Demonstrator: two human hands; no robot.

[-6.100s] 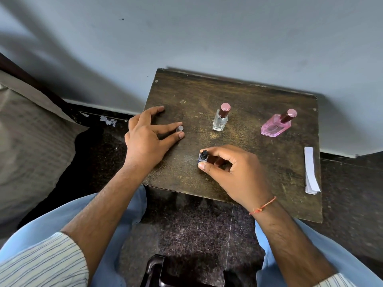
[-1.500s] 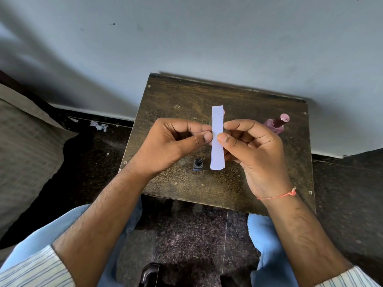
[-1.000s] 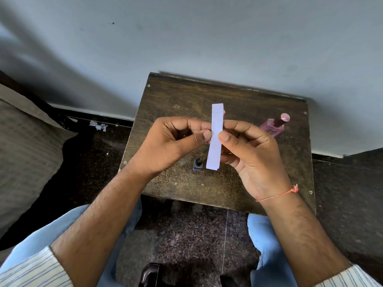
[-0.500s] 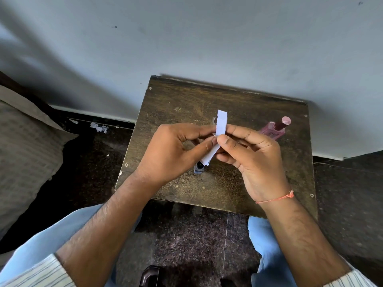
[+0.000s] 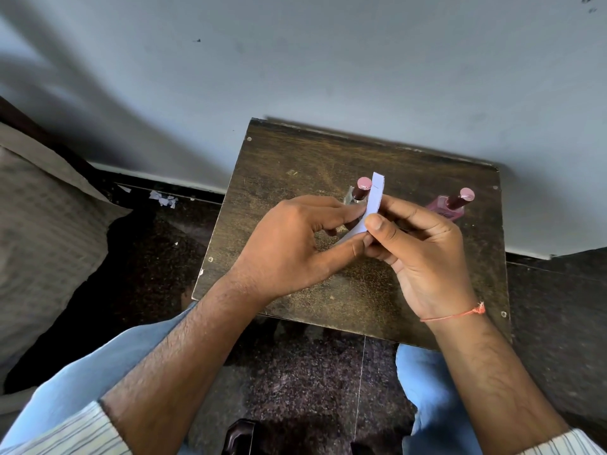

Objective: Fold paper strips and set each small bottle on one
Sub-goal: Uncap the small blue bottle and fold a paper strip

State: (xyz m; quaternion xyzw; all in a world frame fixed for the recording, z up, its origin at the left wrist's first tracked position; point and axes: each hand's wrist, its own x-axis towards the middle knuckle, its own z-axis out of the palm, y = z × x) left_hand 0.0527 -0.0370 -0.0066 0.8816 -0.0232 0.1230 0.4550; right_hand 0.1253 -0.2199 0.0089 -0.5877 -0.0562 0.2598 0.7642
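Both hands grasp one paper strip above the table: the left hand pinches its lower part, the right hand pinches it from the other side. The likely risk is a crooked crease if the ends don't line up, since thin white paper bends wherever the fingers press; it already curves. Behind the strip stands a clear glass bottle with a round pink cap; right of the strip sits a squat pink bottle. A careless knuckle could topple either on the worn, scratched dark wood
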